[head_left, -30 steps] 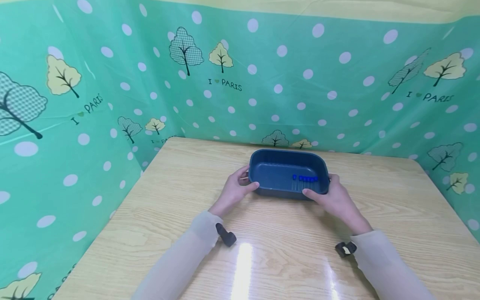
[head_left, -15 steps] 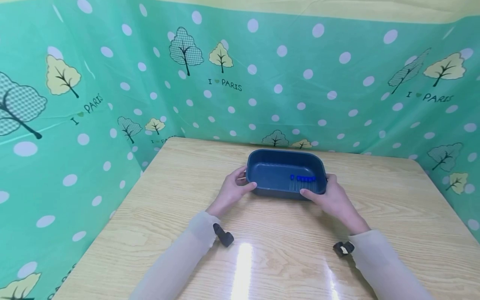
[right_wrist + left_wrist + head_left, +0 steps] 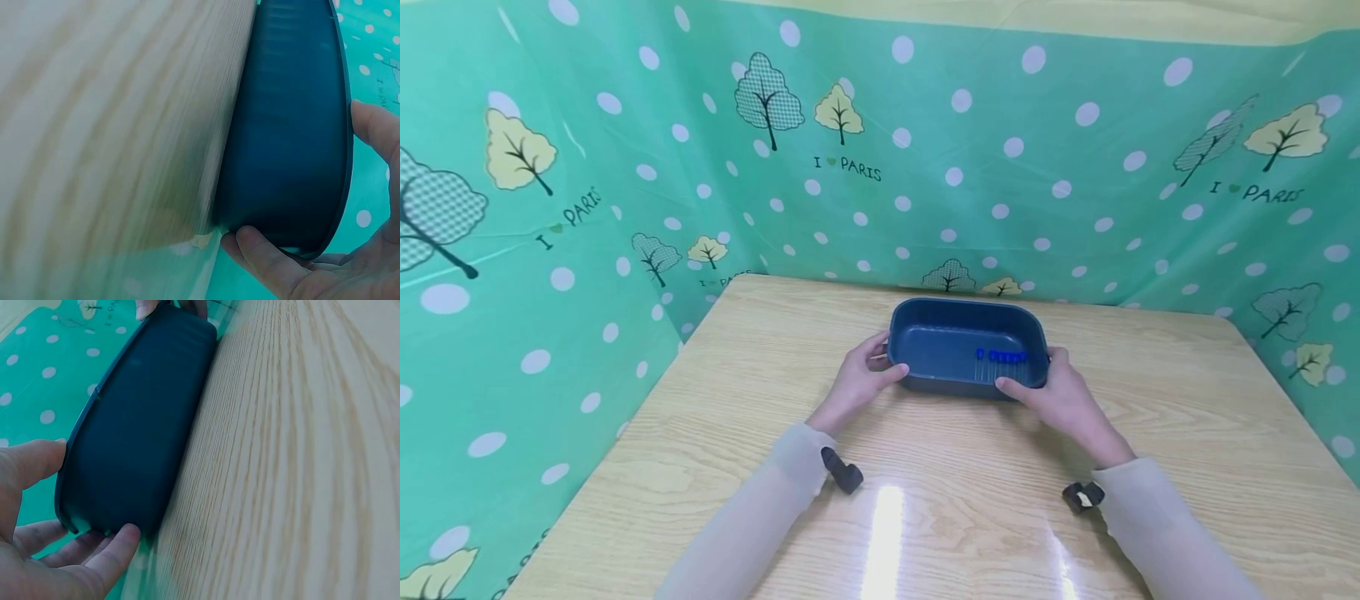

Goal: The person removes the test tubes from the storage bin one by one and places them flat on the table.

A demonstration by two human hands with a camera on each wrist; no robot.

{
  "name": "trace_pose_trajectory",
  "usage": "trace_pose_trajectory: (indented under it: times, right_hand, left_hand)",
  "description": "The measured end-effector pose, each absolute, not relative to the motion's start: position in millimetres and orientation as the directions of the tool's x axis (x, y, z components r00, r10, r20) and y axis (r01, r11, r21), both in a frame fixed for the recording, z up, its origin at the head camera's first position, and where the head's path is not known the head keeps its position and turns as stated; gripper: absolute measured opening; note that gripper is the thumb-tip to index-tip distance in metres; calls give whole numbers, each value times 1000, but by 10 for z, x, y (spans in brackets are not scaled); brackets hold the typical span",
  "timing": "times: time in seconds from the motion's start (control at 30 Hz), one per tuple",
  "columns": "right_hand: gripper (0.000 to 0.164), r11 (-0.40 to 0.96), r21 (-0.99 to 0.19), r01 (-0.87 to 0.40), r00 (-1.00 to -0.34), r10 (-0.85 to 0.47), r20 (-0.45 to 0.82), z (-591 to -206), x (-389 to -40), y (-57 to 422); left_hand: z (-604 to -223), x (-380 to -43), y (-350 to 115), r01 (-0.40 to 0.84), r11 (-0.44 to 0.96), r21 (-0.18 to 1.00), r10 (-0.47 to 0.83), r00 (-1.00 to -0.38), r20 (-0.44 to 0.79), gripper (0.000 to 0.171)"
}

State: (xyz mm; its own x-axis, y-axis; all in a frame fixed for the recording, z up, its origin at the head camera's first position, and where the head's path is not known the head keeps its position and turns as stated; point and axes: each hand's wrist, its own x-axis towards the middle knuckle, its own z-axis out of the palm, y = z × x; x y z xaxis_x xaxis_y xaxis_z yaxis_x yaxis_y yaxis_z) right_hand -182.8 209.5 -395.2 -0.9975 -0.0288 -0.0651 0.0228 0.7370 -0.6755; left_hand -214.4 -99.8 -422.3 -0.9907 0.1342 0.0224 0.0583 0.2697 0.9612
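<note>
Compared with one second ago, the dark blue container [image 3: 962, 315] is shifted slightly leftward along the bench [image 3: 760, 367], so the work in hand is judged to be a small adjusting of its place. It is located near the middle of the bench's far edge. Its left end is gripped by the left grip [image 3: 859, 379], its right end by the right grip [image 3: 1066, 402]. The opening is turned upward; the long axis is laid left to right, nearly parallel to that far edge.

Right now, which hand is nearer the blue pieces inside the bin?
Right. The right hand holds the bin by its right end, near the blue pieces; the left hand holds the opposite end, farther off.
</note>
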Motion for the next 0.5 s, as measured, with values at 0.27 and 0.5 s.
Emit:
trace_pose_trajectory:
  times: [0.27, 0.5]
  right_hand:
    - [111, 738, -674, 19, -998, -30, -60, -3947, -1819, 2075]
    - [110, 739, -673, 28, -997, -26, -70, -3938, -1813, 2052]
  left_hand:
    - [-4211, -2141, -1026, 60, 258, 964, 158, -987, 19, 73]
    - [-3952, -2009, -1022, 50, 284, 958, 181, -983, -2, 69]
